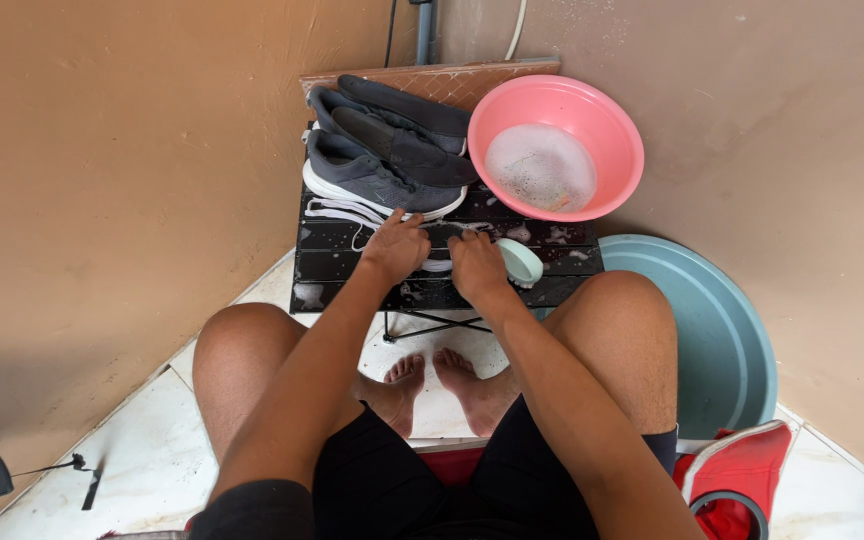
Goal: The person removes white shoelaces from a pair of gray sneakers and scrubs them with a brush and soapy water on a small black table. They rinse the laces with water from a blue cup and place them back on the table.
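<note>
My left hand [395,246] presses down on white shoelaces [344,212] that lie on a small black slatted table [317,265]. My right hand [479,264] is closed around a pale green scrub brush [522,262] and holds it against the laces between the two hands. Soap foam dots the table top. Grey sneakers [362,172] with white soles rest at the table's far left, with dark insoles [407,110] lying over them.
A pink basin [620,120] with soapy water sits at the table's far right. A large blue-grey basin [727,340] leans against the wall on the right. My bare knees and feet flank the table. A red stool [747,470] is at lower right; tan walls close in.
</note>
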